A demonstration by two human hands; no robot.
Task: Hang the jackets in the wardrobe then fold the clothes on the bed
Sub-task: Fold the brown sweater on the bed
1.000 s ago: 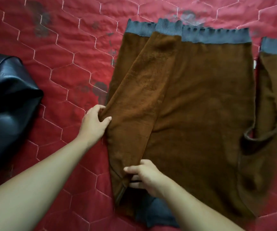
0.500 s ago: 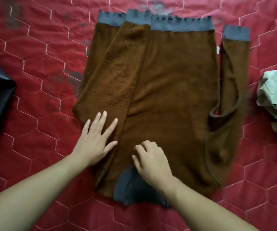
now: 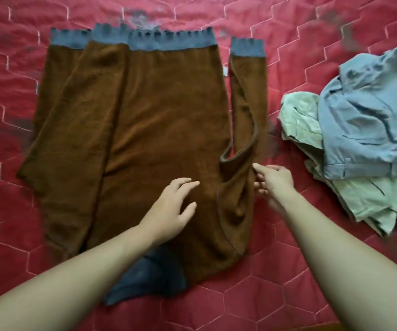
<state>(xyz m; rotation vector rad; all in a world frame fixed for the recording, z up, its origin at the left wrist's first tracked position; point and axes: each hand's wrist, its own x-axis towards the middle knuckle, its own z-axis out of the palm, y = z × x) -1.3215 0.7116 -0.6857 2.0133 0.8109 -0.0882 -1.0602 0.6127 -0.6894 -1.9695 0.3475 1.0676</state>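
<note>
A brown sweater is lying flat on the bed, on a red quilted cover with a pattern of stitched hexagons. Its grey ribbed hem is pointing away from the person and its grey collar is lying close to the person, partly under the left forearm. The sleeve on the person's left side is lying folded over the body of the sweater, with its grey cuff reaching up to the hem. The other sleeve is lying just beside the body on the right side, running up along it, and the cloth is making a loose curl where the sleeve is joining the body.

The left hand is lying over the middle of the sweater with the fingers spread and relaxed, holding nothing. The right hand is reaching to the right edge of the sweater, near the curl of cloth. Its fingertips are touching the brown edge, but I cannot tell whether they are pinching it or only touching.

To the right, well apart from the sweater, a crumpled blue-grey garment is lying on top of a pale green garment in a loose pile on the same cover.
</note>
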